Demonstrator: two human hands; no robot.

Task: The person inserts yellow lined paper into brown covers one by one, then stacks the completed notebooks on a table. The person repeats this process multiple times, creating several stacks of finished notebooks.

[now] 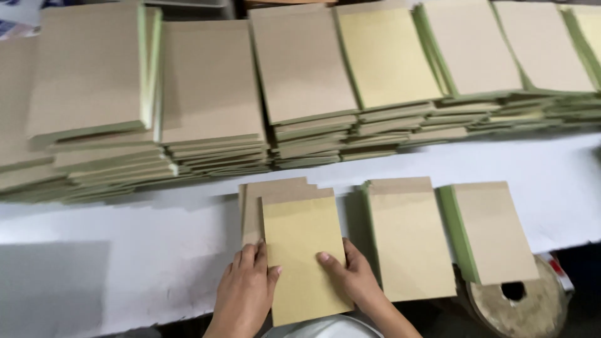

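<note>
My left hand (247, 285) and my right hand (352, 275) hold a yellow-faced pad (303, 250) by its two lower side edges at the near edge of the white table (125, 250). The pad lies slightly tilted on top of a brown cardboard-backed pad (275, 191) that sticks out behind it. To the right lies a pad with a brown top strip and a yellowish face (410, 238). Further right rests a brown pad with a green spine (491, 231), overhanging the table edge.
Several tall, leaning stacks of brown and yellow pads with green edges (206, 94) fill the back of the table from left to right. A round roll with a hole in its middle (516, 300) sits below the table edge at lower right.
</note>
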